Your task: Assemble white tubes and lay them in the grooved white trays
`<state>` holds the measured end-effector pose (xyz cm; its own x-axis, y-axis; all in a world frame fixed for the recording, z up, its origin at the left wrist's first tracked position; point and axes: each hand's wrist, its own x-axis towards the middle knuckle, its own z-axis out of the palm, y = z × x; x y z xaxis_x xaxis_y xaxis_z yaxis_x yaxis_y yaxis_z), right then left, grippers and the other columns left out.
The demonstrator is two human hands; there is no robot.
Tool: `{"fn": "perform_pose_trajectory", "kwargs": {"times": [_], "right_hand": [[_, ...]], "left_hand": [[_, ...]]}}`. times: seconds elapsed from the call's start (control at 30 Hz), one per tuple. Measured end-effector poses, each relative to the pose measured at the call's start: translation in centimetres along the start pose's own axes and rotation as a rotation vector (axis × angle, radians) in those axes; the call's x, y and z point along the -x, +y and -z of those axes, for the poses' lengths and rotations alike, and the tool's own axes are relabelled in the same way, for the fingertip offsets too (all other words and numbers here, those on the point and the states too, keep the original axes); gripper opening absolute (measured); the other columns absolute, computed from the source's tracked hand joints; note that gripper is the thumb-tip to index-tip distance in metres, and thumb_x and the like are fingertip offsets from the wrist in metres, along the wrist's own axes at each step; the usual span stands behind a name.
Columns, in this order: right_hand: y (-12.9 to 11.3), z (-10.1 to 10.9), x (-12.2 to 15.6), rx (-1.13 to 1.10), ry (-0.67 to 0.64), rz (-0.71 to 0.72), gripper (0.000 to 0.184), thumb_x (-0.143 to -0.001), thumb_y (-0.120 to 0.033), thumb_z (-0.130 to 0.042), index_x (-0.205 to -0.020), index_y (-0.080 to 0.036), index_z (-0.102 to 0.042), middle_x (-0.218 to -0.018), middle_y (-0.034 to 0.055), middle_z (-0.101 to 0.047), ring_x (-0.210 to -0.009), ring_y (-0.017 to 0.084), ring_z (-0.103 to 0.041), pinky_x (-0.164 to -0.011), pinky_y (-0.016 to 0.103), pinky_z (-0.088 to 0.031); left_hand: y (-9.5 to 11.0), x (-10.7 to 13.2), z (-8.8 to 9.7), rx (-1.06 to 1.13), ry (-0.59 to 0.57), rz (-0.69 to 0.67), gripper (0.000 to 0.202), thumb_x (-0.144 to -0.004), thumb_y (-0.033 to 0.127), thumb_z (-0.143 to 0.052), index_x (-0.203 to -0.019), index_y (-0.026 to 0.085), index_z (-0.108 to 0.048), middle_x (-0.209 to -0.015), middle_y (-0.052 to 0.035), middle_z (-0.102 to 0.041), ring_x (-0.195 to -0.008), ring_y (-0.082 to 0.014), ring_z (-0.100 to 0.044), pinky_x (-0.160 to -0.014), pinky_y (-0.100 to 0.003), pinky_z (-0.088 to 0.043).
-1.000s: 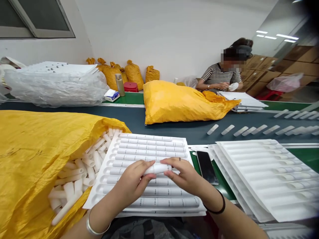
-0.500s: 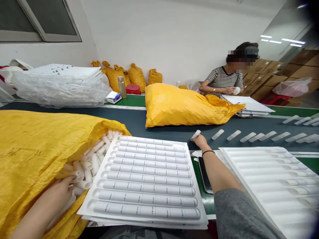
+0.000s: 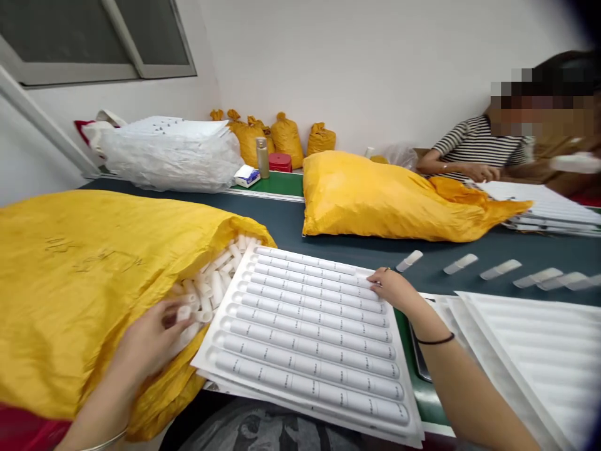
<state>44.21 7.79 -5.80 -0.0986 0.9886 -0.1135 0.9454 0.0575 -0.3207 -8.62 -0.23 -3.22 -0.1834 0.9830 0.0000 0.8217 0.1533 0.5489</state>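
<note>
My left hand (image 3: 153, 338) reaches into the open mouth of a yellow sack (image 3: 79, 282) full of short white tubes (image 3: 209, 285); its fingers are pinched round one white tube (image 3: 183, 313). My right hand (image 3: 392, 287) rests on the far right edge of a white tray (image 3: 305, 326) whose grooves hold long white tubes; its fingers are curled on the rim, and whether they hold anything is hidden. A white tube (image 3: 409, 260) lies on the dark belt just beyond that hand.
A row of white tubes (image 3: 500, 269) lies on the dark conveyor belt (image 3: 282, 219). Empty white trays (image 3: 530, 351) are stacked at right, a black phone (image 3: 420, 360) beside them. Another yellow sack (image 3: 389, 200) lies across the belt. A person in a striped shirt (image 3: 479, 147) works opposite.
My right hand left the tube on the belt and came back to the tray's right edge. My left hand went from the tray into the sack and pinched a tube. The view swung left.
</note>
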Motion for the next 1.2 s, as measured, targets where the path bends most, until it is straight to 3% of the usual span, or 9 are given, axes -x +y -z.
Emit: {"fn": "perform_pose_trajectory", "kwargs": {"times": [0.07, 0.2, 0.3, 0.43, 0.57, 0.7, 0.83, 1.0, 1.2], "right_hand": [[-0.1, 0.1, 0.1, 0.036, 0.028, 0.045, 0.024, -0.07, -0.01, -0.057, -0.088, -0.014, -0.072, -0.1, 0.0133, -0.068, -0.093, 0.027, -0.064, -0.086, 0.034, -0.047], [-1.8, 1.1, 1.7, 0.017, 0.24, 0.01, 0.024, -0.075, -0.021, -0.057, -0.096, -0.014, -0.063, -0.091, 0.0126, -0.066, -0.084, 0.028, -0.062, -0.076, 0.039, -0.048], [-6.0, 0.9, 4.4, -0.337, 0.334, 0.125, 0.024, -0.081, -0.03, -0.057, -0.103, -0.02, -0.06, -0.095, 0.0085, -0.066, -0.083, 0.023, -0.062, -0.07, 0.034, -0.052], [-12.5, -0.7, 7.3, -0.878, 0.152, 0.335, 0.024, -0.087, -0.034, -0.06, -0.108, -0.022, -0.059, -0.101, 0.0064, -0.064, -0.086, 0.019, -0.065, -0.072, 0.032, -0.057], [-14.8, -0.7, 8.0, -1.017, 0.204, 0.389, 0.024, -0.088, -0.034, -0.06, -0.109, -0.022, -0.061, -0.093, 0.0057, -0.065, -0.079, 0.017, -0.066, -0.068, 0.032, -0.058], [-13.9, 1.1, 8.1, -0.696, 0.306, 0.553, 0.025, -0.091, -0.024, -0.056, -0.114, -0.025, -0.064, -0.113, 0.0095, -0.061, -0.109, 0.023, -0.059, -0.092, 0.04, -0.052], [-13.5, 1.8, 8.0, -0.525, 0.255, 0.644, 0.029, -0.093, -0.02, -0.051, -0.12, -0.025, -0.06, -0.113, 0.0096, -0.061, -0.107, 0.021, -0.059, -0.091, 0.038, -0.052], [-13.4, 1.4, 7.7, -0.533, 0.319, 0.585, 0.026, -0.091, -0.025, -0.057, -0.118, -0.025, -0.06, -0.106, 0.0077, -0.067, -0.1, 0.021, -0.063, -0.086, 0.035, -0.053], [-13.6, 1.5, 7.8, -0.592, 0.238, 0.415, 0.026, -0.088, -0.035, -0.061, -0.11, -0.021, -0.066, -0.078, 0.0028, -0.067, -0.068, 0.015, -0.063, -0.061, 0.025, -0.053]], "left_hand": [[1.8, 0.9, -0.1, 0.079, 0.027, -0.075, 0.031, -0.08, 0.037, -0.063, -0.105, 0.021, -0.065, -0.106, -0.0033, -0.071, -0.098, -0.0248, -0.066, -0.087, -0.036, -0.05], [5.7, 1.8, -2.1, 0.475, 0.19, -0.373, 0.022, -0.079, 0.031, -0.068, -0.099, 0.023, -0.063, -0.106, -0.005, -0.067, -0.109, -0.0234, -0.06, -0.102, -0.042, -0.043], [9.0, 2.1, -4.4, 0.948, 0.114, -0.445, 0.021, -0.082, 0.029, -0.067, -0.1, 0.024, -0.056, -0.108, -0.0056, -0.066, -0.11, -0.0214, -0.061, -0.1, -0.043, -0.047], [13.0, 2.6, -7.0, 1.31, -0.099, -0.321, 0.029, -0.083, 0.041, -0.065, -0.1, 0.025, -0.047, -0.102, -0.0033, -0.065, -0.1, -0.0187, -0.066, -0.088, -0.039, -0.054], [14.2, 2.9, -8.4, 1.249, -0.204, -0.264, 0.032, -0.081, 0.042, -0.068, -0.095, 0.023, -0.045, -0.103, -0.0055, -0.066, -0.098, -0.0186, -0.066, -0.084, -0.036, -0.055], [13.8, 2.4, -8.1, 0.934, -0.273, -0.325, 0.023, -0.083, 0.035, -0.065, -0.098, 0.02, -0.057, -0.102, -0.0071, -0.069, -0.089, -0.0181, -0.066, -0.073, -0.03, -0.055], [14.2, 2.1, -6.6, 0.546, -0.351, -0.507, 0.033, -0.085, 0.035, -0.062, -0.116, 0.022, -0.064, -0.103, -0.0063, -0.071, -0.088, -0.0196, -0.067, -0.075, -0.031, -0.055], [15.1, 2.2, -6.1, 0.383, -0.206, -0.725, 0.028, -0.089, 0.03, -0.057, -0.114, 0.019, -0.065, -0.1, -0.0062, -0.072, -0.089, -0.0182, -0.067, -0.079, -0.03, -0.054], [15.4, 2.5, -6.4, 0.344, 0.012, -0.943, 0.035, -0.088, 0.015, -0.057, -0.124, 0.018, -0.057, -0.102, -0.0082, -0.069, -0.095, -0.0183, -0.063, -0.084, -0.032, -0.053]]}}
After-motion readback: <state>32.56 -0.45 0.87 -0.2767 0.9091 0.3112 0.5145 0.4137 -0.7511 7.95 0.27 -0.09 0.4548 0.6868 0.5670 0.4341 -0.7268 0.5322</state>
